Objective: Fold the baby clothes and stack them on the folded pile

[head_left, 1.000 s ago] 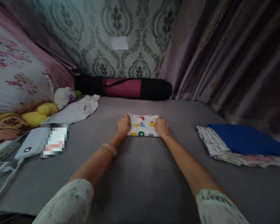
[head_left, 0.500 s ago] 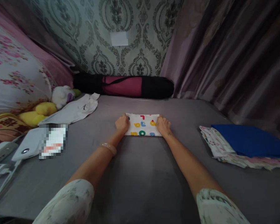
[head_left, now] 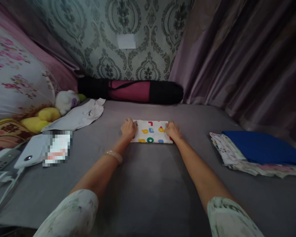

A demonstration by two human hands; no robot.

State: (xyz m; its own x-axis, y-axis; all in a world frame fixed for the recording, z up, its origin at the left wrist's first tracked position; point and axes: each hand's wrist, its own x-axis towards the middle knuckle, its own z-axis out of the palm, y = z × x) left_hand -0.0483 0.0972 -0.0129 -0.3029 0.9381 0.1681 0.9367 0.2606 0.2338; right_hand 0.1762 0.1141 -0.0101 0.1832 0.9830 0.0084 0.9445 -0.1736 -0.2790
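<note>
A folded white cloth (head_left: 151, 131) printed with coloured letters lies flat on the grey sheet (head_left: 148, 184), its long side running left to right. My left hand (head_left: 129, 128) is closed on its left end, fingers curled over the edge. At the opposite end my right hand (head_left: 172, 130) grips the far corner, with the thumb and fingers pressed together. Part of each short edge is hidden behind the hands. A pale bangle (head_left: 114, 156) circles my left wrist.
Folded fabrics with a blue cloth (head_left: 261, 147) on top lie at the right. At the left are a white garment (head_left: 76, 116), plush toys (head_left: 49, 114), a white power bank (head_left: 32, 151) and a power strip (head_left: 2, 159). A black and maroon roll bag (head_left: 130, 91) lies along the wall.
Both hands have shifted slightly on the cloth's ends, and my left fingers look a little looser. More of the cloth's lower right corner shows below my right hand.
</note>
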